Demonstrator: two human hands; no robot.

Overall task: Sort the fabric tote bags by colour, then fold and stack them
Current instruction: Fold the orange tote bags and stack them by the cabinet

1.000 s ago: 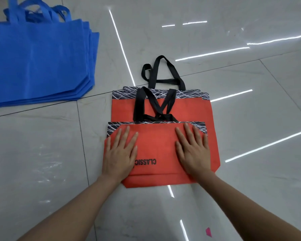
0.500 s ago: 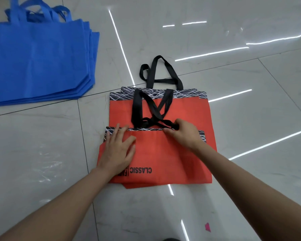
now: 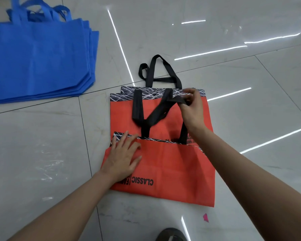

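Head view: the left hand (image 3: 122,159) lies flat, fingers spread, on the near orange fabric tote bag (image 3: 172,169) printed CLASSIC. The bag overlaps a second orange tote (image 3: 122,112) on the floor. Beyond the left fingertips, the right hand (image 3: 192,108) pinches the near bag's black strap handle (image 3: 156,113). A stack of blue fabric totes (image 3: 38,58) lies well to the left.

bag stack (image 3: 40,56) left, folded bag (image 3: 165,164) centre
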